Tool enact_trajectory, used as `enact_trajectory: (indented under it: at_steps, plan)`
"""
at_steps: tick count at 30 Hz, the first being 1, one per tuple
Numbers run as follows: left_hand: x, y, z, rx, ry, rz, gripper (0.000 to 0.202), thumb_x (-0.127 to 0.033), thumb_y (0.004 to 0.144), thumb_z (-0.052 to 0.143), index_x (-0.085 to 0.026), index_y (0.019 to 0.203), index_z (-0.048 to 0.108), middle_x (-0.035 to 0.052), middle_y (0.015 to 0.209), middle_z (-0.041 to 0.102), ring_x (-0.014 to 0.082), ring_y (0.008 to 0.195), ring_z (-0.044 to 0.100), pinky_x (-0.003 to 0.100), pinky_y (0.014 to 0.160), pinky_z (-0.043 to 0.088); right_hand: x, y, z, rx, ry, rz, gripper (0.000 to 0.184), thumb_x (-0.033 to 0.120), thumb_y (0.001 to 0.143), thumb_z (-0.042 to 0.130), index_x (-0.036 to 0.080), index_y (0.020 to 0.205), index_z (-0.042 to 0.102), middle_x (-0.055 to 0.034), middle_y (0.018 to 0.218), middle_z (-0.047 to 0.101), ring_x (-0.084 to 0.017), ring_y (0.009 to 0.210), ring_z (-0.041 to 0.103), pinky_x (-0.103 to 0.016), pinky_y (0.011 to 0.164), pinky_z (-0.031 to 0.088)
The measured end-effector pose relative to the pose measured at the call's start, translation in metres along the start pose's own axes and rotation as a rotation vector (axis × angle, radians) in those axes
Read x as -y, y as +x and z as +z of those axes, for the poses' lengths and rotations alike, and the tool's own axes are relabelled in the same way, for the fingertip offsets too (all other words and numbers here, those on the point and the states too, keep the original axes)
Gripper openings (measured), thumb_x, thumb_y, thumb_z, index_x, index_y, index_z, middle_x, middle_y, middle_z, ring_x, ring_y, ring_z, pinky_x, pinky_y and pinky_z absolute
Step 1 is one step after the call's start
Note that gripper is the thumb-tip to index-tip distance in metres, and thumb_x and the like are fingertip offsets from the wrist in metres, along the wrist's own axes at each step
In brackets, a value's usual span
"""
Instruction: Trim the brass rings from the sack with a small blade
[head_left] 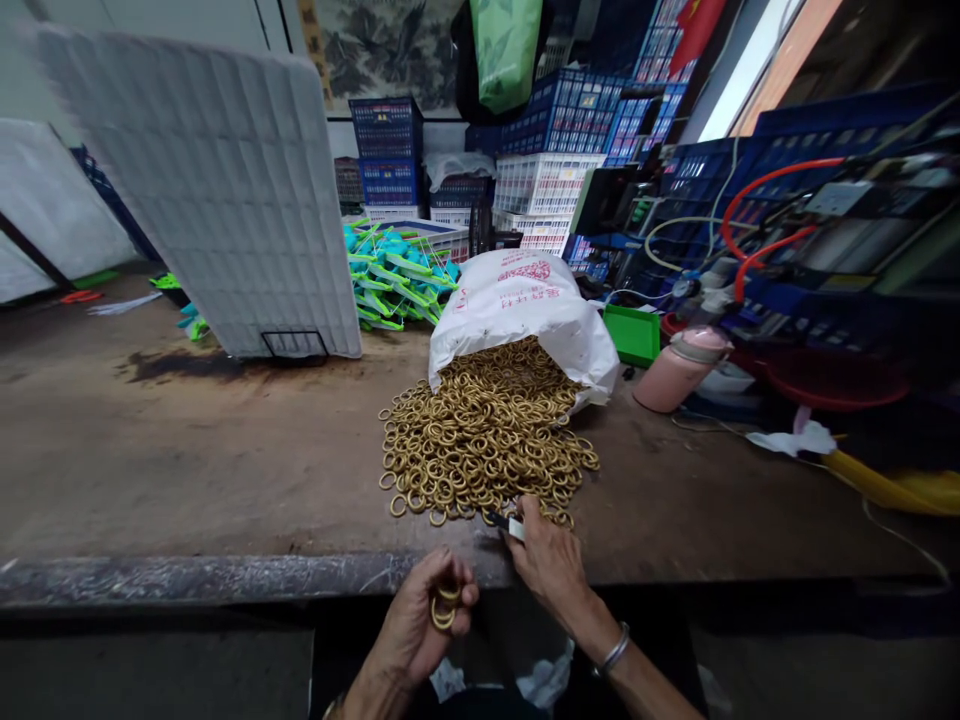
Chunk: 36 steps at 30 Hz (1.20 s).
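A heap of gold-coloured rings (480,445) spills onto the table from the open mouth of a white woven sack (517,305) with red print. In front of the table edge, my left hand (416,615) curls its fingers around a few gold rings (443,619). My right hand (551,560) is at the near edge of the heap, closed on a small tool with a white body (516,529) and a dark tip. That tip points left at the nearest rings; whether it touches them I cannot tell. A metal bracelet (613,648) circles my right wrist.
On the brown table (225,470), a white padded panel (217,200) stands at left, with green and turquoise plastic pieces (397,275) behind it. At right are a green tray (632,335), a pink bottle (679,370) and machinery with orange hoses (739,215). Blue crates (386,150) are stacked behind.
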<state>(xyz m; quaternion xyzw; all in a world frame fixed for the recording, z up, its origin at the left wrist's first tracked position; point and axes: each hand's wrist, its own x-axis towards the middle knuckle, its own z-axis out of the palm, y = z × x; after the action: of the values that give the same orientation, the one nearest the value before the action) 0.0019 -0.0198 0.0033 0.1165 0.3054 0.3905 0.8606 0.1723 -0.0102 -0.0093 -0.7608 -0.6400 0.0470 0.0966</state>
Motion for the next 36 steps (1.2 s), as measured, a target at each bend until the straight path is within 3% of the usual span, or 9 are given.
enact_trajectory:
  at_steps: [7, 10, 14, 18, 22, 27, 31, 36]
  plan:
    - [0.001, 0.007, 0.004, -0.036, 0.183, 0.057, 0.025, -0.033, 0.067, 0.064, -0.014, 0.066, 0.049, -0.0001, 0.064, 0.052, 0.0068, 0.05, 0.048, 0.014, 0.035, 0.027, -0.003, 0.0, -0.003, 0.01, 0.182, 0.018, 0.015, 0.013, 0.075, 0.041, 0.019, 0.086, 0.048, -0.0012, 0.064, 0.06, -0.014, 0.056, 0.055, -0.022, 0.051, 0.025]
    - [0.005, 0.012, 0.004, -0.078, 0.402, 0.161, 0.027, -0.039, 0.068, 0.062, -0.015, 0.069, 0.049, -0.0023, 0.059, 0.05, 0.0056, 0.042, 0.044, 0.014, 0.033, 0.026, -0.001, 0.0, -0.005, 0.039, 0.469, -0.006, 0.009, 0.019, 0.075, 0.04, 0.019, 0.078, 0.048, 0.0003, 0.064, 0.057, -0.012, 0.058, 0.052, -0.021, 0.053, 0.03]
    - [0.006, 0.015, 0.005, -0.112, 0.734, 0.346, 0.024, -0.037, 0.071, 0.057, -0.016, 0.082, 0.055, -0.0068, 0.051, 0.045, 0.0041, 0.037, 0.036, 0.016, 0.036, 0.028, 0.008, -0.001, -0.011, 0.244, 0.933, 0.047, 0.016, 0.032, 0.074, 0.042, 0.019, 0.066, 0.045, 0.0051, 0.048, 0.046, -0.009, 0.047, 0.042, -0.02, 0.048, 0.032]
    - [0.005, 0.013, 0.002, -0.022, 1.013, 0.584, 0.021, -0.027, 0.075, 0.052, -0.016, 0.091, 0.06, -0.0003, 0.066, 0.058, 0.0097, 0.056, 0.05, 0.021, 0.054, 0.04, 0.021, -0.006, -0.021, 0.355, 1.187, 0.171, 0.015, 0.032, 0.068, 0.047, 0.019, 0.063, 0.045, 0.0083, 0.042, 0.04, -0.006, 0.04, 0.034, -0.018, 0.043, 0.027]
    - [0.005, 0.011, -0.002, 0.09, 1.092, 0.681, 0.022, -0.023, 0.079, 0.046, -0.017, 0.096, 0.059, 0.0064, 0.091, 0.063, 0.0168, 0.082, 0.056, 0.027, 0.073, 0.042, 0.028, -0.011, -0.029, 0.429, 1.248, 0.226, 0.012, 0.03, 0.066, 0.048, 0.018, 0.063, 0.045, 0.0095, 0.041, 0.037, -0.004, 0.036, 0.028, -0.018, 0.038, 0.02]
    - [0.005, 0.008, 0.001, 0.07, 1.129, 0.638, 0.018, -0.026, 0.08, 0.046, -0.015, 0.082, 0.061, 0.0029, 0.073, 0.06, 0.0133, 0.066, 0.051, 0.023, 0.063, 0.039, 0.03, -0.014, -0.024, 0.474, 1.249, 0.262, 0.019, 0.035, 0.069, 0.046, 0.018, 0.062, 0.045, 0.0094, 0.041, 0.037, -0.003, 0.032, 0.023, -0.017, 0.034, 0.015]
    - [0.005, 0.006, 0.005, 0.011, 1.027, 0.607, 0.021, -0.03, 0.079, 0.048, -0.015, 0.068, 0.057, -0.001, 0.06, 0.053, 0.0104, 0.057, 0.044, 0.021, 0.056, 0.035, 0.028, -0.015, -0.014, 0.432, 1.229, 0.183, 0.032, 0.047, 0.073, 0.043, 0.018, 0.058, 0.043, 0.0081, 0.042, 0.038, -0.003, 0.033, 0.026, -0.018, 0.034, 0.019]
    - [0.008, 0.005, 0.009, -0.012, 0.778, 0.387, 0.025, -0.039, 0.075, 0.054, -0.015, 0.067, 0.054, -0.0031, 0.055, 0.048, 0.006, 0.046, 0.037, 0.019, 0.045, 0.029, 0.028, -0.011, -0.011, 0.306, 1.081, 0.103, 0.026, 0.041, 0.069, 0.05, 0.018, 0.058, 0.047, 0.0059, 0.045, 0.043, -0.007, 0.044, 0.038, -0.02, 0.045, 0.031]
